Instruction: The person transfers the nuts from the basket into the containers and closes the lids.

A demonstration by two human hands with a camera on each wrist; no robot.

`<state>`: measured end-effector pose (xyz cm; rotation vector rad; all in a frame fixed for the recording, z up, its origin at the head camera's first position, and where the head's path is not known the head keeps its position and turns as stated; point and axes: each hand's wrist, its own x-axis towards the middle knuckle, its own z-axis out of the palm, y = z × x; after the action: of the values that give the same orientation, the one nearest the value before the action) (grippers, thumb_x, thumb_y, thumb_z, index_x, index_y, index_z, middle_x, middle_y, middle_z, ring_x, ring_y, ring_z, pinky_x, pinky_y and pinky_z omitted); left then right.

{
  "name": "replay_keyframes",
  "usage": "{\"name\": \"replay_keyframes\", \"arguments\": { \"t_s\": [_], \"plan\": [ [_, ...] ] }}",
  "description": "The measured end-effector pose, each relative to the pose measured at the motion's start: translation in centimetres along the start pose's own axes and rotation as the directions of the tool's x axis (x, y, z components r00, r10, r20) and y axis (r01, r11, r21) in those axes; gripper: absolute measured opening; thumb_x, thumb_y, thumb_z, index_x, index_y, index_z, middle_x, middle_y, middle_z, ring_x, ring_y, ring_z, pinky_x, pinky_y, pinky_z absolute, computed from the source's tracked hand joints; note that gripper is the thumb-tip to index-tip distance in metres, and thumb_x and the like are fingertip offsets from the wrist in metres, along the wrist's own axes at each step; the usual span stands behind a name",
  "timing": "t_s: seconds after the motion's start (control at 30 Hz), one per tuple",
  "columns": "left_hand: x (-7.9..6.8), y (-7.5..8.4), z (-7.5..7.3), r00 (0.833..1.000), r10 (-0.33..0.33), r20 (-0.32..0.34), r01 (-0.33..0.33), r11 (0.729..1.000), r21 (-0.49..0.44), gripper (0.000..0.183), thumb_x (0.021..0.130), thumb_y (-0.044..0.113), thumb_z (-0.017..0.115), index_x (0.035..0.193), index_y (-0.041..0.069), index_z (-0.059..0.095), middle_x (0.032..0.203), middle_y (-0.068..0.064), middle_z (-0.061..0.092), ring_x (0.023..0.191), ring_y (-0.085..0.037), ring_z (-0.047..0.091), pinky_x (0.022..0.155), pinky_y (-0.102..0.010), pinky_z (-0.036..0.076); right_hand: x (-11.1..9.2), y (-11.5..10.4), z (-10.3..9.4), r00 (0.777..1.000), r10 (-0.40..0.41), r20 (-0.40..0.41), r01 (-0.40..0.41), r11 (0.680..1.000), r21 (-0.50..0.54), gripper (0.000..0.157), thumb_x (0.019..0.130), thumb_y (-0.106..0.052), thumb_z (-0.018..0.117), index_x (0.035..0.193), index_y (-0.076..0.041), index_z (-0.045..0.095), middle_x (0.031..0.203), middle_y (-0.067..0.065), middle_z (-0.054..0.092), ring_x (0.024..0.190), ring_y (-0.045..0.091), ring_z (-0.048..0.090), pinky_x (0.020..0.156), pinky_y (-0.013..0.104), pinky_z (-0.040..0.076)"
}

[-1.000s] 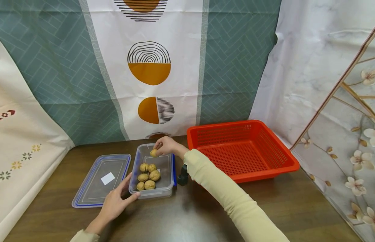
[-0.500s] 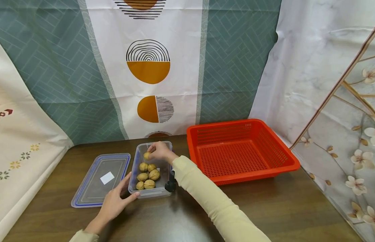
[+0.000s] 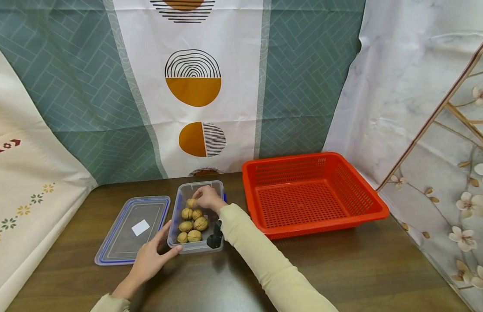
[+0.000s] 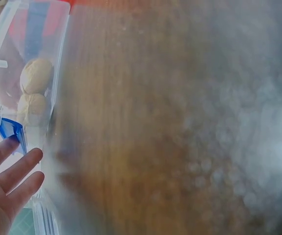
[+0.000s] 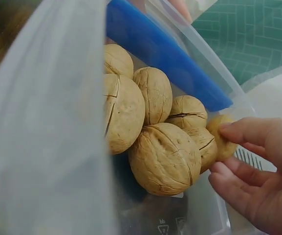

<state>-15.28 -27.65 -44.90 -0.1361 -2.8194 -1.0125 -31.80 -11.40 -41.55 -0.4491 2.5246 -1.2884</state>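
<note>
A clear plastic container (image 3: 215, 214) stands on the dark wooden table (image 3: 342, 268) and holds several walnuts (image 3: 190, 225). My right hand (image 3: 195, 202) reaches into it from the right and pinches one walnut (image 3: 190, 203) low at the far end of the pile. In the right wrist view this pinched walnut (image 5: 220, 142) sits between the thumb and fingers of my right hand (image 5: 225, 149), touching the other walnuts (image 5: 155, 147). My left hand (image 3: 163, 242) rests with straight fingers against the container's near left corner. The left wrist view shows its fingers (image 4: 13, 169) beside the container wall (image 4: 57, 73).
The container's blue-rimmed lid (image 3: 120, 236) lies flat just to its left. An empty red mesh basket (image 3: 366, 203) stands to the right of the container. Patterned cloth hangs behind and on both sides of the table.
My right hand has carried the walnut down from above the container's far rim to the pile inside. The left hand has stayed at the corner.
</note>
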Motion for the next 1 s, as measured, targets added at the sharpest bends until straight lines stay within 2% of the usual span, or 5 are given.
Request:
{"name": "replay_keyframes", "arguments": {
  "t_s": [0.23, 0.43, 0.67, 0.87, 1.0],
  "plan": [
    [0.02, 0.27, -0.13, 1.000, -0.008, 0.006, 0.008, 1.000, 0.001, 0.075, 0.081, 0.041, 0.065, 0.142, 0.015, 0.030, 0.127, -0.020, 0.051, 0.100, -0.034, 0.060, 0.082, -0.051, 0.045, -0.09, -0.06, -0.14, 0.996, 0.091, 0.003, -0.091, 0.996, -0.024, 0.015, 0.073, -0.007, 0.073, 0.088, -0.007, 0.070, 0.103, 0.006, 0.060, 0.077, 0.018, 0.054, 0.060, 0.027, 0.046],
    [0.12, 0.29, -0.11, 1.000, -0.009, 0.008, 0.009, 1.000, 0.005, 0.076, 0.080, 0.042, 0.065, 0.143, 0.015, 0.030, 0.127, -0.020, 0.051, 0.101, -0.034, 0.059, 0.081, -0.050, 0.046, 0.24, -0.18, -0.20, 0.984, 0.176, 0.023, -0.176, 0.984, 0.021, 0.014, 0.073, -0.005, 0.073, 0.087, -0.006, 0.070, 0.087, 0.006, 0.060, 0.063, 0.015, 0.051, 0.065, 0.035, 0.051],
    [0.14, 0.02, 0.03, 1.000, -0.008, 0.013, 0.008, 1.000, 0.015, 0.078, 0.080, 0.044, 0.065, 0.143, 0.014, 0.030, 0.128, -0.020, 0.050, 0.101, -0.034, 0.059, 0.080, -0.049, 0.046, 0.61, -0.25, -0.13, 0.974, 0.223, 0.035, -0.224, 0.974, 0.024, 0.014, 0.073, -0.005, 0.073, 0.087, -0.007, 0.070, 0.078, 0.004, 0.056, 0.063, 0.015, 0.050, 0.066, 0.036, 0.051],
    [0.14, -0.07, -0.02, 1.000, -0.015, 0.019, 0.015, 1.000, 0.011, 0.078, 0.080, 0.044, 0.065, 0.143, 0.015, 0.029, 0.129, -0.020, 0.050, 0.101, -0.034, 0.059, 0.080, -0.050, 0.046, 0.27, -0.40, -0.30, 0.980, 0.199, 0.028, -0.200, 0.978, 0.057, 0.018, 0.074, -0.007, 0.073, 0.092, -0.006, 0.069, 0.091, 0.006, 0.059, 0.068, 0.017, 0.052, 0.070, 0.038, 0.051],
    [0.10, -0.12, -0.09, 1.000, -0.017, 0.021, 0.017, 1.000, 0.008, 0.078, 0.080, 0.045, 0.064, 0.143, 0.015, 0.029, 0.128, -0.020, 0.051, 0.101, -0.033, 0.059, 0.081, -0.050, 0.046, -0.22, -0.91, -0.77, 0.989, 0.151, 0.009, -0.151, 0.987, 0.050, 0.025, 0.075, -0.010, 0.072, 0.099, -0.005, 0.067, 0.103, 0.006, 0.059, 0.081, 0.019, 0.055, 0.070, 0.034, 0.049]
  ]
}}
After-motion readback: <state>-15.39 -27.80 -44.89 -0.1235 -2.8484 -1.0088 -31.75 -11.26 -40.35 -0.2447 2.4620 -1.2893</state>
